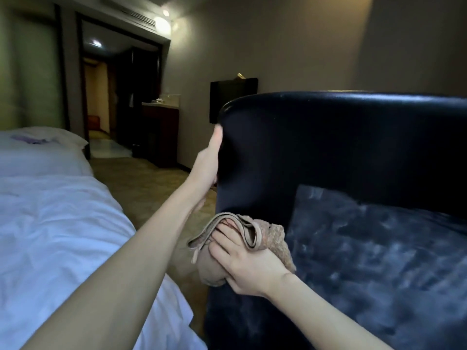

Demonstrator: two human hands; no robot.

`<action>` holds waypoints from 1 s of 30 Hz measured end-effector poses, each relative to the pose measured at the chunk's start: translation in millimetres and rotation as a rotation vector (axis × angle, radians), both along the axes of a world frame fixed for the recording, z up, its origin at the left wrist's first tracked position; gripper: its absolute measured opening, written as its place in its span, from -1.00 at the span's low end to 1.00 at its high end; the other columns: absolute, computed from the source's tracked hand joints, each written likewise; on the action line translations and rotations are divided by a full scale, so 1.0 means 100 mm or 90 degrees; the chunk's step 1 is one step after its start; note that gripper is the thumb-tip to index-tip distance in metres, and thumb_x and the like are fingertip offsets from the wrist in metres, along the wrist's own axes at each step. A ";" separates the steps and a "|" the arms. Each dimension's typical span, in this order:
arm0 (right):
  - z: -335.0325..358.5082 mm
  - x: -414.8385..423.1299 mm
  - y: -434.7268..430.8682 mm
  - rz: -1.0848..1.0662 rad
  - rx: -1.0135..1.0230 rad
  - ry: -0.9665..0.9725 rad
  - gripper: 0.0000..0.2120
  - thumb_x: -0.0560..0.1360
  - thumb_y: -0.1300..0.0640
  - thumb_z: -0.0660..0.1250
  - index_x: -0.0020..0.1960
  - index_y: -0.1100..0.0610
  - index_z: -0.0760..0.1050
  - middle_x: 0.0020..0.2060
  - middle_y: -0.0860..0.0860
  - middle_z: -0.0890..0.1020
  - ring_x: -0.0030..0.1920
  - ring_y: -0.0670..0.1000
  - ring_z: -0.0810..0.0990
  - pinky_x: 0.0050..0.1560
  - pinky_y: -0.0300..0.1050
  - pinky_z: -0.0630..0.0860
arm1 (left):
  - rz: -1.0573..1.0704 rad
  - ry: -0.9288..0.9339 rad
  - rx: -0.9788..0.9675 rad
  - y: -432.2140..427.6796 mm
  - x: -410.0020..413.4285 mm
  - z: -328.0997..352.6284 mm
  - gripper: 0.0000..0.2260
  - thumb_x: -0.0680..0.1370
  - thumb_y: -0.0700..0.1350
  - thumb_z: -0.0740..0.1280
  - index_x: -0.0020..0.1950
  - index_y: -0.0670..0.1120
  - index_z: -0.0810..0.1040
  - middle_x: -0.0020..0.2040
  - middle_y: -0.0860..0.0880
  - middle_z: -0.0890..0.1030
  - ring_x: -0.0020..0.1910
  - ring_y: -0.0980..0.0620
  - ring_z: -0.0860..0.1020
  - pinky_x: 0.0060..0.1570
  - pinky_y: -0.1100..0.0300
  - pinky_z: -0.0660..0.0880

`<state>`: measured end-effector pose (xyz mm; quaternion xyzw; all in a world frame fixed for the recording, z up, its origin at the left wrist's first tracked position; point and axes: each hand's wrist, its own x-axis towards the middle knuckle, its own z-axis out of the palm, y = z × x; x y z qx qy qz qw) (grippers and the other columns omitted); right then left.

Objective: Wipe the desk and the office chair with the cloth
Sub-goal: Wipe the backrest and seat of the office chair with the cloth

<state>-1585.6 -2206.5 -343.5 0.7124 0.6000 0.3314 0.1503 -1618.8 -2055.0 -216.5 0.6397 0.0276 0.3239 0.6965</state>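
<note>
Your two arms are all that shows of you here, and both are bare from the lower edge of the picture up to the hands: no sleeve, cuff or glove covers either forearm. Your left hand (207,162) is slim, with a long thumb whose nail is short and looks unpainted, and its wrist carries no watch, strap or bracelet. Your right hand (243,263) is likewise ungloved; the knuckles and backs of its fingers show plainly, with no ring on them, and its wrist is bare too.
</note>
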 end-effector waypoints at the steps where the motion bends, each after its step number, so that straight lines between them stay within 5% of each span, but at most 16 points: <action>1: 0.04 -0.04 0.02 -0.017 -0.013 -0.011 -0.51 0.52 0.09 0.18 0.41 0.22 0.40 0.48 0.22 0.39 0.59 0.30 0.18 0.59 0.30 0.04 | -0.065 0.036 -0.028 0.05 0.02 -0.19 -0.32 0.62 0.44 0.06 0.56 0.03 0.42 0.46 0.03 0.55 0.39 0.07 0.53 0.44 0.06 0.44; 3: 0.19 -0.14 0.04 -0.021 0.000 -0.030 -0.53 0.53 0.10 0.19 0.40 0.22 0.41 0.41 0.20 0.45 0.52 0.31 0.28 0.61 0.24 0.01 | -0.173 0.086 -0.061 0.19 0.04 -0.59 -0.26 0.63 0.43 -0.07 0.61 -0.01 0.36 0.51 -0.01 0.50 0.44 0.06 0.49 0.47 0.07 0.39; 6: 0.68 -0.30 -0.04 0.039 0.196 -0.082 -0.60 0.44 0.13 0.31 0.26 0.21 0.56 0.18 0.16 0.61 0.22 0.28 0.54 0.55 0.23 0.18 | -0.254 0.073 -0.150 0.42 0.04 -0.91 -0.22 0.62 0.46 -0.07 0.39 -0.05 0.64 0.36 -0.12 0.63 0.40 -0.10 0.56 0.34 0.04 0.50; 8: 1.13 -0.34 -0.10 0.056 0.314 -0.160 -0.62 0.46 0.13 0.29 0.25 0.18 0.60 0.24 0.14 0.63 0.25 0.27 0.56 0.55 0.27 0.12 | -0.290 0.017 -0.202 0.50 0.04 -0.99 -0.20 0.60 0.49 -0.02 0.38 -0.08 0.64 0.43 -0.15 0.57 0.50 -0.14 0.46 0.42 0.00 0.39; 10: 1.54 -0.35 -0.11 0.025 0.350 -0.215 -0.53 0.44 0.02 0.29 0.30 0.16 0.57 0.35 0.11 0.59 0.40 0.28 0.48 0.59 0.28 -0.09 | -0.388 -0.010 -0.239 0.51 -0.02 -1.02 -0.03 0.52 0.57 0.01 0.54 -0.21 0.43 0.54 -0.23 0.43 0.56 -0.17 0.37 0.55 -0.07 0.22; 14: 1.65 -0.37 -0.02 -0.082 0.274 -0.180 -0.30 0.40 -0.16 0.30 0.46 0.16 0.48 0.53 0.16 0.43 0.58 0.35 0.24 0.56 0.30 -0.29 | -0.538 -0.079 -0.290 0.51 -0.06 -1.10 0.12 0.44 0.64 0.06 0.62 -0.27 0.22 0.58 -0.30 0.33 0.58 -0.22 0.31 0.59 -0.09 0.21; 21: 1.02 -0.26 -0.04 0.053 0.285 -0.066 -0.43 0.34 0.02 0.38 0.30 0.25 0.58 0.28 0.20 0.60 0.45 0.36 0.42 0.63 0.15 -0.29 | -0.656 -0.099 -0.342 0.47 -0.10 -1.15 0.11 0.43 0.64 0.01 0.60 -0.26 0.29 0.61 -0.28 0.27 0.61 -0.21 0.27 0.61 -0.07 0.18; 27: 0.16 -0.18 -0.11 0.076 0.133 0.031 -0.45 0.40 0.09 0.34 0.35 0.27 0.51 0.34 0.26 0.53 0.51 0.35 0.33 0.63 0.32 0.01 | -0.709 -0.051 -0.332 0.26 -0.23 -1.17 0.17 0.38 0.66 0.10 0.62 -0.27 0.24 0.60 -0.35 0.24 0.61 -0.33 0.21 0.54 -0.24 0.20; 30: -0.27 -0.17 -0.20 0.037 0.018 0.063 -0.42 0.46 0.08 0.25 0.45 0.26 0.44 0.42 0.27 0.47 0.58 0.34 0.24 0.58 0.37 0.12 | -0.586 -0.018 -0.339 0.21 -0.28 -1.27 0.16 0.40 0.65 0.09 0.60 -0.30 0.27 0.55 -0.34 0.36 0.55 -0.34 0.34 0.55 -0.24 0.24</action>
